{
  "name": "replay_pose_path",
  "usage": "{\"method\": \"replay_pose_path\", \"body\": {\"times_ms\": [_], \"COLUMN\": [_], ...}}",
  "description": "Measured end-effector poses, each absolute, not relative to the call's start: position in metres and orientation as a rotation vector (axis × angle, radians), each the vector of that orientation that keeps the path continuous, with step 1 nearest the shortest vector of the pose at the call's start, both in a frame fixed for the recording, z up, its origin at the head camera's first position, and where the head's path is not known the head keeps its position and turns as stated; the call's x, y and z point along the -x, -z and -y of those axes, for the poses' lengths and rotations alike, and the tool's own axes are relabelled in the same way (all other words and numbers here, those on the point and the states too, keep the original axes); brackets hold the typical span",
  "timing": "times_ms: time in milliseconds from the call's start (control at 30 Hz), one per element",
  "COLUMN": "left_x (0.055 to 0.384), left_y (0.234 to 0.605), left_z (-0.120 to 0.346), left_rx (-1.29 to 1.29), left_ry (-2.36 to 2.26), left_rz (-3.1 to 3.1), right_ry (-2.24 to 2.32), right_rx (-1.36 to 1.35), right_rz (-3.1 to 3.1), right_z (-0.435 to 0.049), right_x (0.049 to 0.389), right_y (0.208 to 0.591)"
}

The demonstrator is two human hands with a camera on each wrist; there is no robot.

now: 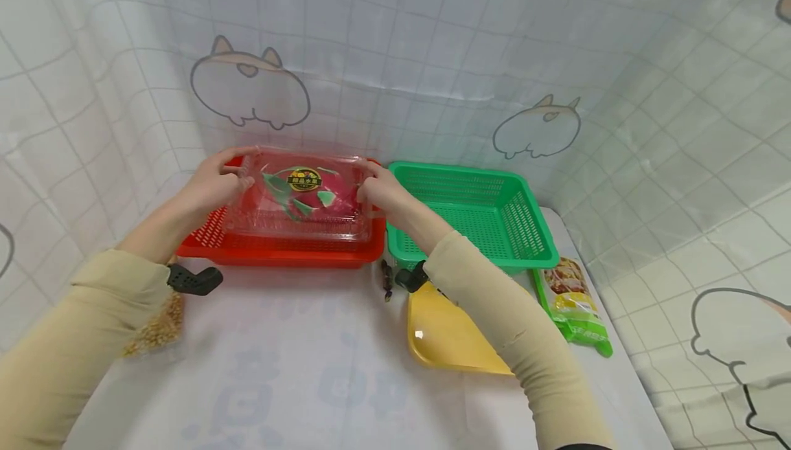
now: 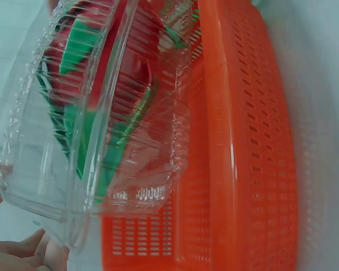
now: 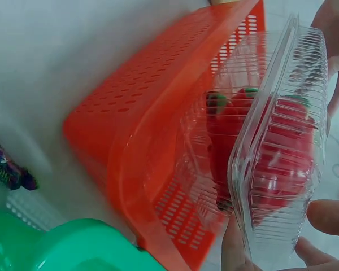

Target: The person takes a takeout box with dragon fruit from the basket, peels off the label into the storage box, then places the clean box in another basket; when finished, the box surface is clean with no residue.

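A clear plastic clamshell box (image 1: pixel 296 223) with a red and green dragon fruit (image 1: pixel 330 196) inside is held between my two hands, above the red basket (image 1: pixel 290 255). My left hand (image 1: pixel 216 181) grips the box's left end. At the right end my right hand (image 1: pixel 384 192) holds it, its thumb and fingers on the edge in the right wrist view. A black and gold label sits on the lid. In the left wrist view the box (image 2: pixel 39 169) tilts over the basket (image 2: pixel 220 113), its lower part inside the rim.
Right of the red basket stands a green basket (image 1: pixel 469 223). A yellow tray (image 1: pixel 451 333) lies in front of it, partly under my right arm. A green snack bag (image 1: pixel 577 306) is at the right edge, a bag of peanut-like pieces (image 1: pixel 163 326) at the left. A small dark item (image 1: pixel 386 279) lies between the baskets.
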State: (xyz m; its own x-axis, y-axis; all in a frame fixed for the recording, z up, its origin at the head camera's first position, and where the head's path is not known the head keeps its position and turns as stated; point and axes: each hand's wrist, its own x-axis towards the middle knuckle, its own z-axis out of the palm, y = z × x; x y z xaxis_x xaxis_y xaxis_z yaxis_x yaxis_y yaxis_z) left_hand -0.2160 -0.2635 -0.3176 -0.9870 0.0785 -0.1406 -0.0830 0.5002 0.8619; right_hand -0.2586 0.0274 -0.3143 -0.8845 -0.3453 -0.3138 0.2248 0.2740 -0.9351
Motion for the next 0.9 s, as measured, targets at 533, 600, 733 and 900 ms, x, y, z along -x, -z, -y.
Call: {"method": "replay_pose_path", "body": {"times_ms": [533,600,733,900], "left_x": [0.200,0.198,0.193,0.188], "left_y": [0.308,0.308,0.307,0.308], "left_z": [0.264,0.264,0.264,0.265], "left_rx": [0.022,0.017,0.005,0.004], "left_ry": [-1.540,-1.533,-1.531,-1.513], "left_rz": [-2.535,-2.536,-2.548,-2.554], "right_ry": [1.651,1.639,1.623,1.620], "right_rx": [0.121,0.128,0.132,0.133], "right_rz": [-2.097,-2.105,-2.116,-2.128], "right_z": [-0.036,-0.038,-0.040,-0.040], "right_x": [0.242,0.239,0.234,0.228], "right_y": [0.303,0.301,0.299,0.298]}}
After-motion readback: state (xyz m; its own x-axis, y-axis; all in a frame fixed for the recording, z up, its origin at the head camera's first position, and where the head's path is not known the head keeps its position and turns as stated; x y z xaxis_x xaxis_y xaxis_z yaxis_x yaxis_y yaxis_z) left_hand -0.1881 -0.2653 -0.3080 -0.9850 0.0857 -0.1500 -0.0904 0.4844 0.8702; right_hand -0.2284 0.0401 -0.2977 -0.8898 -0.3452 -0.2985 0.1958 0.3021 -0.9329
